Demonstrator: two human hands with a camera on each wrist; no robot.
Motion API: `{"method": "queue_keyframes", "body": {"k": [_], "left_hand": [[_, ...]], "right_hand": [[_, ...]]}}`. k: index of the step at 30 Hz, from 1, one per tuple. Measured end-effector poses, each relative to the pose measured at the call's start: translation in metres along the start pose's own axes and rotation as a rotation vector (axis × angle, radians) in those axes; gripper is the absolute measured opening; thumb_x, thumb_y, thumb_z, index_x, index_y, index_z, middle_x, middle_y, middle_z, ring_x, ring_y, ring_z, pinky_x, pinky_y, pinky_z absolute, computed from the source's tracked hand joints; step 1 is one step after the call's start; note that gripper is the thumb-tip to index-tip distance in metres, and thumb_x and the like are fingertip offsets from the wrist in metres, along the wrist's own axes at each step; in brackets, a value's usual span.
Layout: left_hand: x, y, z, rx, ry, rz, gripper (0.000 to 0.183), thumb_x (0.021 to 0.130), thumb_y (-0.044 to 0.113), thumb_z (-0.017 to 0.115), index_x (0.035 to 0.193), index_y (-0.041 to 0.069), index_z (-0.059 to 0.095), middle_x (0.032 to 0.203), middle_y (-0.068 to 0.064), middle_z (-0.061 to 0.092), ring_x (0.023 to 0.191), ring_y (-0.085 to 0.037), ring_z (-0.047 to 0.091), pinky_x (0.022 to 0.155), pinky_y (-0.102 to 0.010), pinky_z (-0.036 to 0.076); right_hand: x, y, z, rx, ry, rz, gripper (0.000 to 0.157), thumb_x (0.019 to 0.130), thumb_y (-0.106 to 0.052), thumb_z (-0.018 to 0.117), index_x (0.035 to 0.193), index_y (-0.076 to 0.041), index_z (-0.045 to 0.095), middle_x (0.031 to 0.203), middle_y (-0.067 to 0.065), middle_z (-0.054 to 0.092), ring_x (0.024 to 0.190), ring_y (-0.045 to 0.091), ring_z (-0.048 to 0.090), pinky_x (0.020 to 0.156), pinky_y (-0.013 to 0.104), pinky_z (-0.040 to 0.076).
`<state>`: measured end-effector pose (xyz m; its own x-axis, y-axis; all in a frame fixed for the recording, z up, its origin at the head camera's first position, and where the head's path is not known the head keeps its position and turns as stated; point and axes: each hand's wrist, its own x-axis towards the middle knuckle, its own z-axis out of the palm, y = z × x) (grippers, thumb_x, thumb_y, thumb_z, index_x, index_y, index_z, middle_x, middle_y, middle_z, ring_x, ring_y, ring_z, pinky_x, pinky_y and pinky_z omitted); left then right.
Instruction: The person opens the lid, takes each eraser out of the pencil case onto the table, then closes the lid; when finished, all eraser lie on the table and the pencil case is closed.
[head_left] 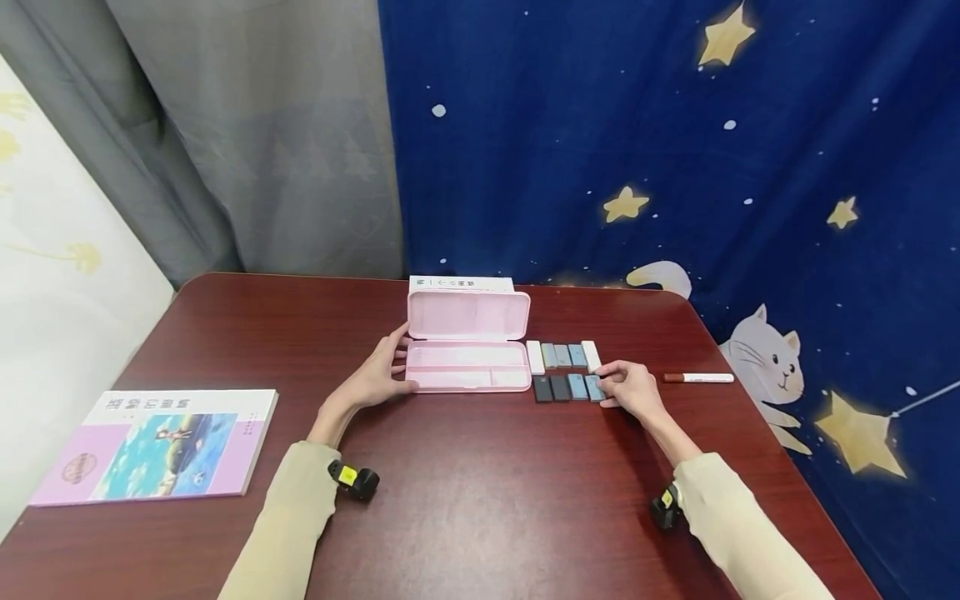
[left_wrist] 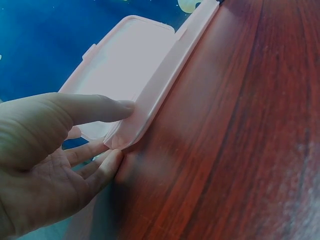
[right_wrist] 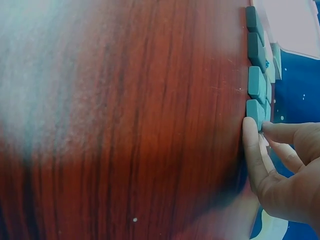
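Observation:
An open pink pencil case (head_left: 448,379) lies on the table with its lid (head_left: 468,315) raised at the back. My left hand (head_left: 377,371) holds its left end. In the left wrist view the thumb (left_wrist: 120,107) presses the front wall and the other fingers curve round the corner. Right of the case, small eraser-like blocks stand in two rows. My right hand (head_left: 630,387) pinches the blue eraser (head_left: 594,387) at the right end of the front row, which also holds dark erasers (head_left: 551,388). White erasers (head_left: 535,357) flank blue-grey ones (head_left: 562,356) in the back row.
A white box or book (head_left: 459,283) with printed characters is behind the raised lid. To the right lies a white and brown marker (head_left: 697,378). A picture book (head_left: 161,450) lies at the table's left. Curtains (head_left: 525,150) hang beyond the far edge.

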<state>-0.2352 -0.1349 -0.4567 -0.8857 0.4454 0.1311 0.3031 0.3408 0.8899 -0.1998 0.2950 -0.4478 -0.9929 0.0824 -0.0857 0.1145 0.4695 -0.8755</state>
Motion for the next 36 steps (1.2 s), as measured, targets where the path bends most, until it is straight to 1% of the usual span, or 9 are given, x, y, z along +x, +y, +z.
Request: {"method": "queue_keyframes", "body": {"k": [4,11,15,18,22,25,26,30,36], "left_hand": [[0.0,0.001,0.003,-0.007,0.009,0.001,0.099,0.073,-0.018,0.071,0.149,-0.009,0.007,0.134,-0.036,0.026,0.122,-0.052,0.034,0.101,-0.06,0.036],[0.0,0.0,0.007,-0.001,0.003,-0.001,0.101,0.075,-0.012,0.074,0.151,-0.003,0.008,0.136,-0.03,0.028,0.123,-0.045,0.036,0.103,-0.055,0.038],[0.0,0.001,0.006,-0.02,-0.005,0.004,0.102,0.076,-0.01,0.074,0.152,0.0,0.008,0.137,-0.029,0.028,0.124,-0.045,0.036,0.103,-0.055,0.037],[0.0,0.001,0.002,-0.053,-0.014,-0.006,0.103,0.076,-0.009,0.074,0.153,0.001,0.006,0.138,-0.029,0.027,0.125,-0.045,0.035,0.104,-0.055,0.036],[0.0,0.002,-0.005,-0.091,-0.018,-0.05,0.1,0.079,-0.008,0.072,0.153,0.001,0.005,0.139,-0.03,0.027,0.126,-0.046,0.035,0.105,-0.055,0.035],[0.003,0.005,-0.008,-0.07,-0.027,-0.086,0.095,0.082,-0.002,0.07,0.152,0.0,0.006,0.139,-0.03,0.029,0.126,-0.045,0.037,0.104,-0.055,0.037],[0.003,0.013,-0.01,-0.057,-0.033,-0.104,0.092,0.084,-0.001,0.069,0.152,-0.001,0.007,0.139,-0.031,0.03,0.125,-0.046,0.038,0.104,-0.055,0.037],[0.011,0.018,-0.013,0.007,-0.015,-0.179,0.082,0.088,0.005,0.067,0.151,-0.001,0.015,0.135,-0.031,0.04,0.12,-0.043,0.047,0.1,-0.052,0.043],[0.023,0.012,-0.018,-0.097,0.065,-0.306,0.071,0.09,-0.001,0.061,0.149,-0.003,0.022,0.124,-0.03,0.051,0.102,-0.037,0.061,0.082,-0.044,0.056]], "right_hand": [[0.0,0.002,-0.001,-0.012,0.003,-0.009,0.021,0.087,0.006,0.064,0.107,0.012,0.063,0.086,0.019,0.069,0.064,0.013,0.065,0.058,0.032,0.059],[-0.006,0.003,-0.005,-0.04,0.016,0.005,0.02,0.088,0.004,0.065,0.107,0.009,0.064,0.086,0.018,0.069,0.064,0.015,0.065,0.058,0.032,0.059],[-0.008,0.0,-0.007,-0.076,0.026,-0.032,0.022,0.088,0.005,0.064,0.109,0.011,0.062,0.081,0.019,0.068,0.062,0.017,0.064,0.056,0.032,0.058],[-0.01,-0.007,-0.007,-0.139,0.071,-0.076,0.022,0.087,0.006,0.063,0.109,0.011,0.062,0.079,0.022,0.067,0.06,0.021,0.064,0.051,0.032,0.057],[-0.009,-0.027,0.001,-0.193,0.098,-0.146,0.022,0.087,0.006,0.062,0.108,0.009,0.064,0.083,0.025,0.068,0.062,0.029,0.066,0.051,0.034,0.058],[-0.005,-0.047,0.012,-0.169,0.044,-0.177,0.024,0.088,0.005,0.06,0.111,0.008,0.064,0.087,0.027,0.067,0.065,0.032,0.068,0.056,0.039,0.058],[-0.002,-0.053,0.017,-0.153,0.021,-0.181,0.025,0.088,0.005,0.059,0.112,0.008,0.063,0.087,0.027,0.066,0.065,0.031,0.068,0.058,0.04,0.059],[0.012,-0.07,0.04,-0.071,-0.054,-0.165,0.03,0.087,0.008,0.055,0.116,0.009,0.06,0.09,0.03,0.065,0.064,0.027,0.068,0.062,0.041,0.059],[0.036,-0.082,0.068,0.006,-0.111,-0.072,0.034,0.086,0.007,0.061,0.12,0.009,0.058,0.094,0.029,0.065,0.067,0.027,0.068,0.065,0.04,0.059]]}}
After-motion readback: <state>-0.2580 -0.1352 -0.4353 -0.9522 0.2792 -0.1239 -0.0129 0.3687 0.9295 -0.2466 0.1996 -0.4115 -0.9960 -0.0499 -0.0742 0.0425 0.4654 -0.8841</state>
